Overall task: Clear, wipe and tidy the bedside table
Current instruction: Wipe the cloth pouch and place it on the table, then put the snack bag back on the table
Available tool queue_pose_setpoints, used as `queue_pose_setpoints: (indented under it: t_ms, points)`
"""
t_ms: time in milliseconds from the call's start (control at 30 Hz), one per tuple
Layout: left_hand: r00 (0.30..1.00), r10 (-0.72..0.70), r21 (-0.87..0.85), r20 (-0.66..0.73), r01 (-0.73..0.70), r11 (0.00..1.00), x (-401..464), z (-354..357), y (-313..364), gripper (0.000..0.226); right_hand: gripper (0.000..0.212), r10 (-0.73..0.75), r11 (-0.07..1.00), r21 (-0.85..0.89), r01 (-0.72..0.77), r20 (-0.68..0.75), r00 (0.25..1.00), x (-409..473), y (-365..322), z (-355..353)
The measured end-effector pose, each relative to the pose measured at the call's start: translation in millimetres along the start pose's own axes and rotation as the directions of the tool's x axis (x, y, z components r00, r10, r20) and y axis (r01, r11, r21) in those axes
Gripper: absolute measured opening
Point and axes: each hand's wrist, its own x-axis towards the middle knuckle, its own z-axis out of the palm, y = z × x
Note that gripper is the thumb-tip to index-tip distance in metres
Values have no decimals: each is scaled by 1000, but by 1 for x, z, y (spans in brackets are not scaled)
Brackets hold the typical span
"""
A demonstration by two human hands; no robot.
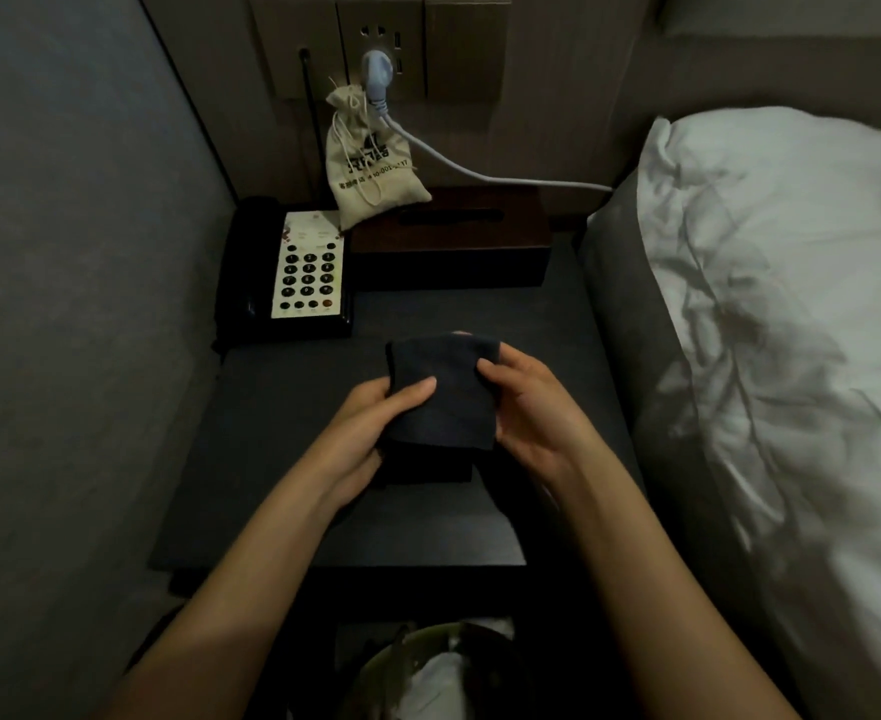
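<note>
Both hands hold 1 dark folded cloth above the middle of the desk. Left hand clamped on its left edge, thumb over the top face; right hand clamped on the right edge, fingers curled behind. Cloth is off the surface, not yet wiping.

Risks, judged:
- A wipe toward the back could nudge the telephone or the wooden tissue box; both stand at the rear, just beside each other.
- The drawstring pouch leans on the tissue box with its top at the wall; a bump to the box could tip it.
- The grey cable runs from the plug in the wall socket toward the bed; a snag could pull it loose.
- Dark cloth on dark top in dim light: missed patches likely.

Surface: matt black, front half bare. Room: grey wall panel to the left, white pillow on the bed to the right, a bin with crumpled paper below the front edge.
</note>
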Motion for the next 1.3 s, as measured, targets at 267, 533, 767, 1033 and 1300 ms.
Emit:
queue_pose_setpoints:
  t_ms: [267, 533, 767, 1033, 1300]
  points:
    - [997, -3, -71, -76, -2, 997, -38, 16, -8, 22, 35, -256, 835, -542, 94, -232, 938, -47, 3, -10]
    - [993, -115, -186, -19, 109, 976, -71, 72, -10, 24, 34, -364, 753, -649, 111, -270, 891, -114, -41, -9]
    - [973, -158, -220, 168, 193, 956, -101, 145, -14, 26, 24, -702, 422, -881, 214, -168, 692, -204, -120, -15]
    - [967, -113, -195, 230, 159, 968, -125, 186, -20, 23, 27, -932, 70, -981, -182, -130, 340, -322, -214, -79]
    - [957, -111, -160, 268, 158, 974, -140, 202, -26, 22, 66, -704, 173, -564, -808, -644, 299, -366, -234, -157]
